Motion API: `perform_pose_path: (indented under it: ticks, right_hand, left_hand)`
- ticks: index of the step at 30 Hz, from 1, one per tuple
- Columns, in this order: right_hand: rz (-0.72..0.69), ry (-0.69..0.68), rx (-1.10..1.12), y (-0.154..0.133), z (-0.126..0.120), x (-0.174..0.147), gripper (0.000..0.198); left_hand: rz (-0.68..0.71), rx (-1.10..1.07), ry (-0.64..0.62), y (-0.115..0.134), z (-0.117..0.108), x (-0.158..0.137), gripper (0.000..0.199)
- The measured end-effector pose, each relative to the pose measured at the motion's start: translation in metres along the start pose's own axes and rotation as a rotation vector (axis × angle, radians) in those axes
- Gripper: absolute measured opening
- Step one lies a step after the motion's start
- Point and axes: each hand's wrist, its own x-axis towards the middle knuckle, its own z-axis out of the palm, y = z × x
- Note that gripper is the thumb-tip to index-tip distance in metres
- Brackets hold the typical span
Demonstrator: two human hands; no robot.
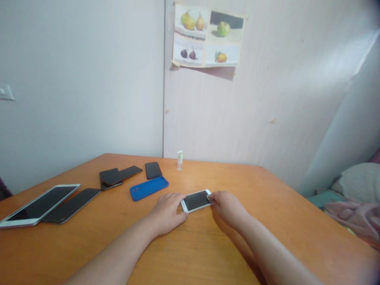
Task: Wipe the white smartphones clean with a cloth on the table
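Note:
A white smartphone (196,201) with a dark screen lies face up on the wooden table in front of me. My left hand (170,211) grips its left end, the thumb at the near corner and the fingers along the far side. At the phone's right end, the fingers of my right hand (227,206) are pinched together. Between them shows the edge of something small and pale, pressed against the screen's corner; its kind is too small to make out. A blue phone case (149,188) lies beyond my left hand.
On the left of the table (184,253) lie a white tablet (41,206) and a dark flat device (73,205). Behind them are dark phones, one (123,175) resting on another, and a black phone (153,170). A small clear pump bottle (179,161) stands near the back edge.

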Motion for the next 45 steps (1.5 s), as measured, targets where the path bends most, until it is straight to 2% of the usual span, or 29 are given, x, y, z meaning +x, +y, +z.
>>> perform_pose_path:
  ticks: [2,5,7,11,13,22,30,36,42,45]
  right_hand:
    - [-0.039,0.046,0.074,0.000,0.007,0.002,0.020]
    - [-0.177,0.076,0.234,-0.008,0.016,0.000,0.017]
    - [-0.198,0.087,0.268,-0.009,0.019,-0.001,0.017]
    - [-0.003,0.118,0.182,0.004,0.016,0.005,0.018]
    - [0.048,0.113,0.153,0.010,0.014,0.008,0.019]
    - [0.038,0.058,0.164,0.008,0.017,0.007,0.014]
    - [0.016,0.079,0.204,0.006,0.013,0.006,0.015]
    - [-0.062,0.060,0.347,0.004,0.019,0.006,0.011]
    - [0.135,0.140,0.635,0.019,0.020,0.017,0.006]
    - [0.188,0.168,0.792,0.022,0.019,0.022,0.008]
  left_hand:
    - [0.006,0.002,0.001,0.001,-0.001,0.000,0.046]
    - [0.017,-0.008,-0.002,0.002,-0.003,0.000,0.042]
    - [0.021,-0.020,-0.004,0.004,-0.005,-0.001,0.040]
    - [0.016,-0.038,0.001,0.008,-0.009,-0.002,0.038]
    - [0.011,-0.045,0.008,0.009,-0.010,-0.002,0.038]
    - [0.020,-0.039,-0.002,0.007,-0.008,-0.001,0.039]
    - [0.041,-0.031,0.042,-0.001,-0.001,-0.002,0.047]
    - [0.064,-0.085,0.036,-0.004,0.000,-0.001,0.042]
    - [0.021,-0.167,0.027,-0.002,-0.004,0.002,0.034]
    - [-0.013,-0.200,0.021,-0.001,-0.007,0.002,0.029]
